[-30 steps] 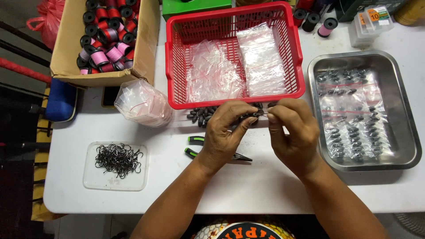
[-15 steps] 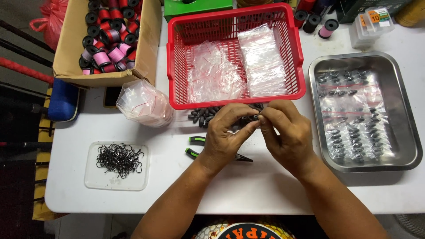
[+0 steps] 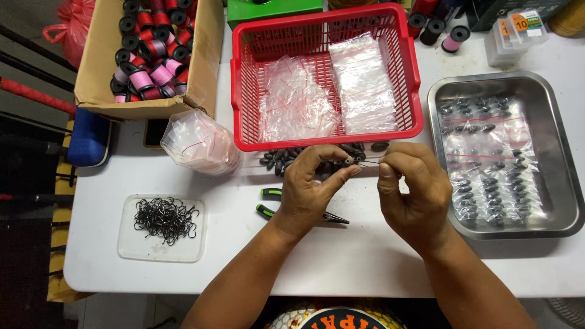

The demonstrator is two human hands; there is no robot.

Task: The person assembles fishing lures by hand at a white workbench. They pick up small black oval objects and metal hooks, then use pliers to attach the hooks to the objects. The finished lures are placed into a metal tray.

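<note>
Since a second ago my hands are drifting a little apart, the right one sliding away from the red plastic basket point(image 3: 244, 91) towards the steel tray point(image 3: 557, 152) of bagged sinkers.

I am working just below the red basket's front wall, over the white table point(image 3: 365, 268). My left hand point(image 3: 311, 192) is pinching a small dark oval sinker point(image 3: 350, 161) between thumb and forefinger, knuckles up, wrist bent in from the lower left. My right hand point(image 3: 414, 189) is curled closed, fingertips nipping what looks like a thin line point(image 3: 369, 164) running to the sinker; it is too fine to be sure.

To do this well, I judge I should be keeping the line taut and level with the sinker's hole, steadying both wrists near the basket, above the pile of loose sinkers point(image 3: 286, 159) and the green-handled pliers point(image 3: 271, 204).
</note>
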